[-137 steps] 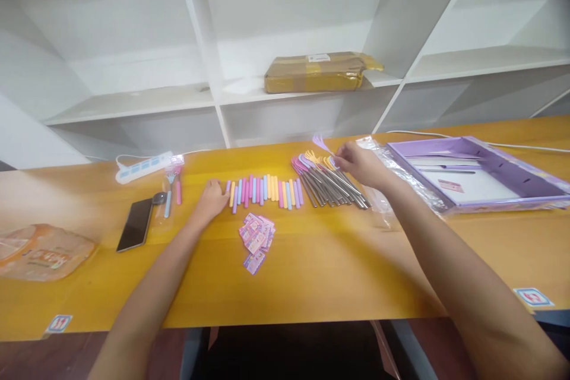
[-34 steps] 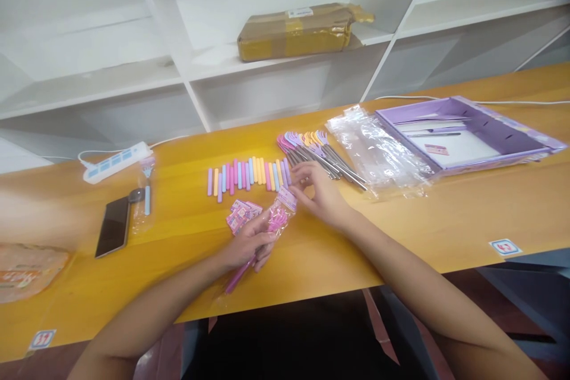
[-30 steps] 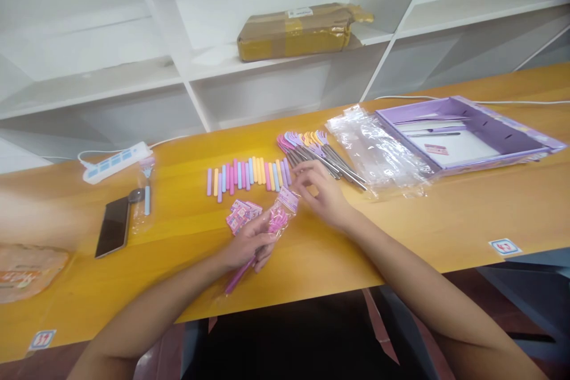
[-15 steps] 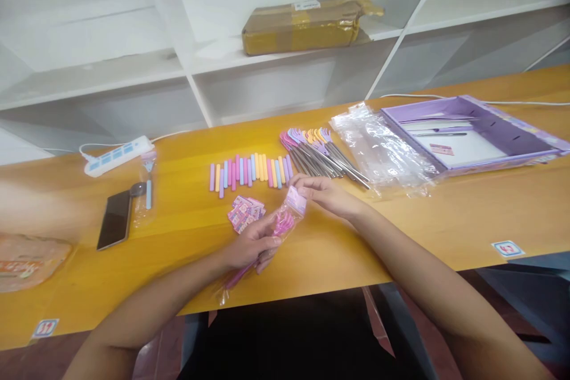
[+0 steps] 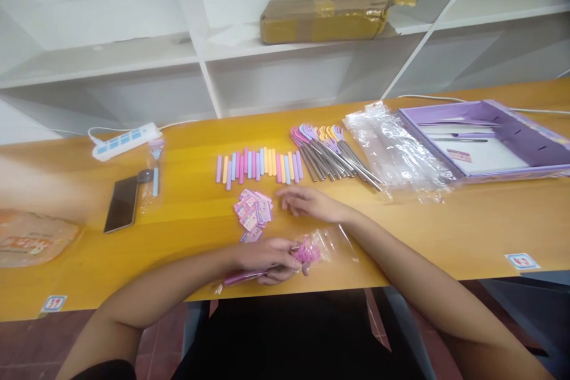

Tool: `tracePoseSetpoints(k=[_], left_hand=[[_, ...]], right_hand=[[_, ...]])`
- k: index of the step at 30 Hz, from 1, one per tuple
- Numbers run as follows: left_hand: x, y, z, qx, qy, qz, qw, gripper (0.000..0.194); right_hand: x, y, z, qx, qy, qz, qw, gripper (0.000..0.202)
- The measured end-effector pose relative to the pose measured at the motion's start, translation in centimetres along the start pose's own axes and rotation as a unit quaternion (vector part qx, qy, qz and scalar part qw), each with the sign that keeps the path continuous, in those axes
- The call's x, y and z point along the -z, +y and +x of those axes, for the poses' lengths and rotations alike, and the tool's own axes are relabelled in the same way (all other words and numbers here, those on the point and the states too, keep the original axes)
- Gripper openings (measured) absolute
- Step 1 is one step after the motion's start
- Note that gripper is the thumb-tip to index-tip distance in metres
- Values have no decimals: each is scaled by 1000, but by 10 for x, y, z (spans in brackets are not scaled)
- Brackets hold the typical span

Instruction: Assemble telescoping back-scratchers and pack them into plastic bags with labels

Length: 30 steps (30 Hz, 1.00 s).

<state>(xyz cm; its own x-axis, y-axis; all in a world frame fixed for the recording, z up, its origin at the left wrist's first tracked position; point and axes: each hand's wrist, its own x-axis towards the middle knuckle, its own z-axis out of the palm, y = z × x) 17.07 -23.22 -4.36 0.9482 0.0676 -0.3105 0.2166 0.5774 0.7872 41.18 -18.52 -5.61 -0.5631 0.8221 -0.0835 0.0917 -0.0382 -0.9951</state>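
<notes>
The left hand (image 5: pixel 267 258) gripped one bagged pink fork (image 5: pixel 285 261) at the counter's (image 5: pixel 445 231) near edge; the right hand (image 5: pixel 307 203) lay released beside one pile of small labels (image 5: pixel 253 214).

Orange table (image 5: pixel 445 237) bearing sleeves (image 5: pixel 258 166), forks (image 5: pixel 332 151), phone (image 5: pixel 121 212)

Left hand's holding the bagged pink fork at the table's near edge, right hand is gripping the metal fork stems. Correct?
Not quite. The left hand does hold the bagged pink fork at the table's near edge, but the right hand rests open by the small label cards, clear of the fork stems. The head view shows this.
</notes>
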Motion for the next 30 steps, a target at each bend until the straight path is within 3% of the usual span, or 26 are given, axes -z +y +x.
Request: tracePoseSetpoints(k=[3, 5, 6, 8, 11, 13, 15, 19, 23, 26, 30], left_hand=[[4, -9, 8, -91, 81, -66, 990, 20], [5, -11, 13, -132, 139, -79, 978, 22], [6, -12, 15, -142, 161, -83, 973, 24], [6, -13, 18, -154, 178, -91, 968, 28], [5, -15, 19, -155, 146, -113, 970, 39], [6, -16, 20, -160, 107, -116, 974, 46], [7, -18, 19, -168, 74, -103, 978, 47], [9, -18, 16, -123, 17, -66, 990, 41], [11, -17, 14, -83, -1, -4, 997, 41], [11, -18, 15, -80, 2, -2, 997, 41], [11, -17, 16, -69, 27, -24, 997, 41]], right_hand=[[16, -16, -19, 5, -152, -16, 988, 50], [17, -25, -30, -8, -209, -9, 978, 53], [14, -28, -33, -17, -189, 0, 982, 50], [3, -31, -34, -39, -81, 21, 996, 51], [-8, -35, -27, -50, 81, 3, 995, 59], [-6, -41, -24, 3, 198, -55, 979, 62], [0, -52, -25, 93, 326, -132, 932, 68], [12, -79, -39, 164, 323, -238, 901, 64], [20, -97, -53, 164, 459, -179, 855, 57], [15, -87, -57, 146, 446, -75, 880, 47], [5, -58, -59, 105, 324, -52, 939, 39]])
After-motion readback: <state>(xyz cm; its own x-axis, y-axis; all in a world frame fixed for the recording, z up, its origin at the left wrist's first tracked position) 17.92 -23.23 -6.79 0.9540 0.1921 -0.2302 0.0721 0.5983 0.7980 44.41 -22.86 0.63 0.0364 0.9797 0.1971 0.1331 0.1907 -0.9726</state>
